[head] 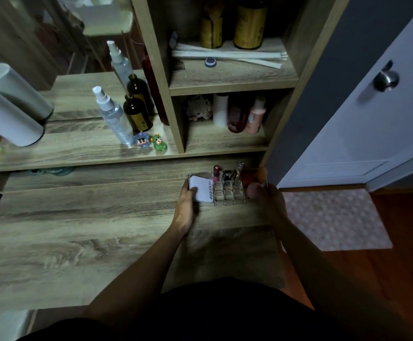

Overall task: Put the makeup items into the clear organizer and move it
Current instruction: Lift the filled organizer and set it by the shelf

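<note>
Your left hand (pixel 187 204) is clamped on the left end of the organizer (pixel 227 193), thumb pressed over the white tube (pixel 201 191) that lies in its wide left compartment, the printed lettering facing up. Your right hand (pixel 270 198) is at the organizer's right end, fingers curled in around it; a pink sponge (pixel 254 189) shows right at your fingertips, and I cannot tell whether you grip the sponge, the organizer's wall, or both. The organizer sits at the far right of the counter (pixel 77 230), close under the shelf unit and near the counter's right edge. In its back row a lipstick (pixel 216 173) stands upright, a dark-capped polish bottle (pixel 227 177) stands just beside it, and a clear-topped item (pixel 239 168) stands to the right of that. The small front cells look bare, though the light is dim.

Up on the ledge behind, a spray bottle (pixel 113 115) and a brown bottle (pixel 136 113) stand together, with two little figures (pixel 151 141) in front of them. In the cubby (pixel 225 141) above the organizer stand a white bottle, a dark red one and a pink one. Off to your right, a pink mat (pixel 335 217) lies on the floor before the door (pixel 372 119).
</note>
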